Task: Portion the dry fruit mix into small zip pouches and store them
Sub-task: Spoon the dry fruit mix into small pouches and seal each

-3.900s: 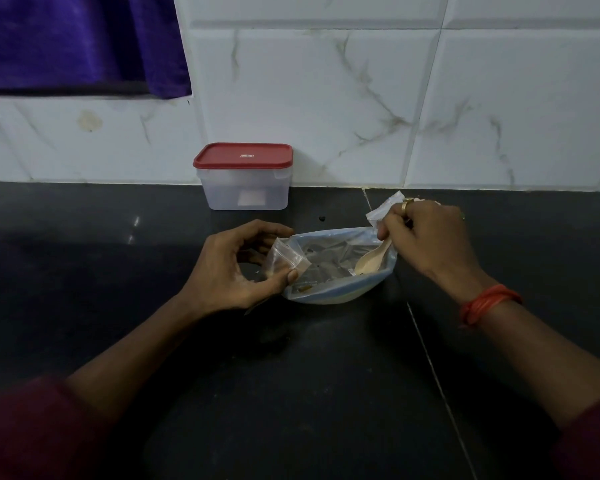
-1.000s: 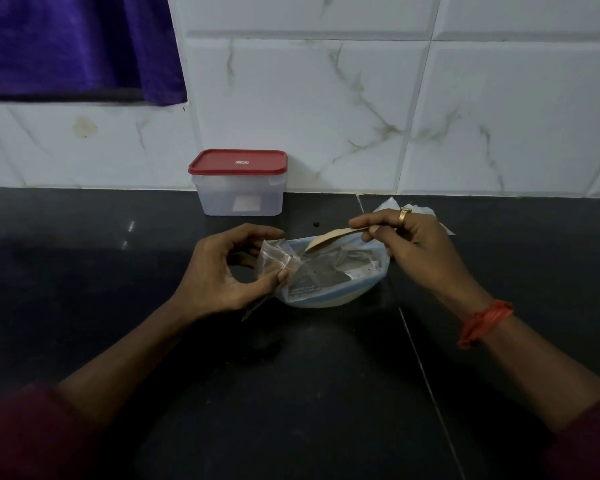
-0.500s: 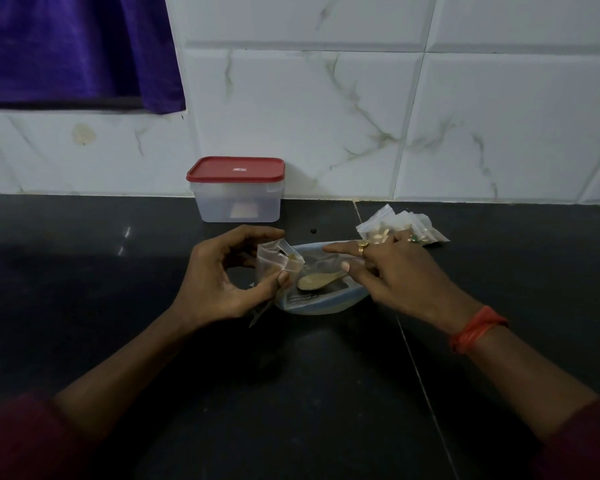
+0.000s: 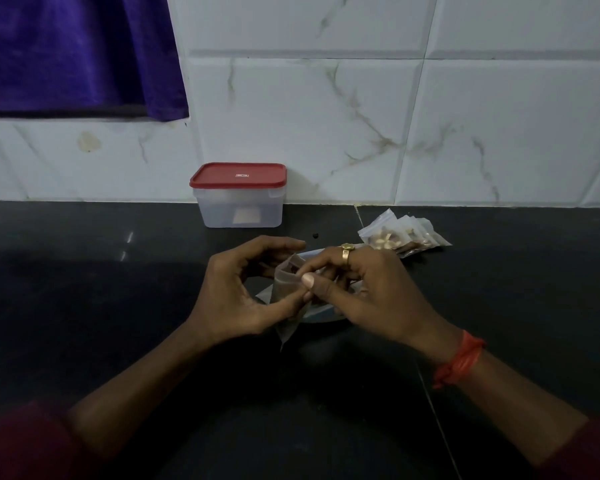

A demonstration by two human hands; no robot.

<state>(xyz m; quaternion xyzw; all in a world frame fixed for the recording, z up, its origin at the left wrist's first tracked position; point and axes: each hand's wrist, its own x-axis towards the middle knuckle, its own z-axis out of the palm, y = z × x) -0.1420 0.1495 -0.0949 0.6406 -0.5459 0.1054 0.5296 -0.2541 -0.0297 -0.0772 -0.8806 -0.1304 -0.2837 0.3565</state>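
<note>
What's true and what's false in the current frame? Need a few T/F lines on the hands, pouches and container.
1. Both the left hand and the right hand pinch the small zip pouch. True.
2. The filled pouches lie on the black counter, to the right of the clear container. True.
3. The container's lid is off. False: the red lid sits on the container.
4. The right hand holds a spoon. False: its fingers pinch the small zip pouch, and no spoon shows.
5. The filled pouches are stored inside the container. False: they lie in a loose pile on the counter, apart from it.
</note>
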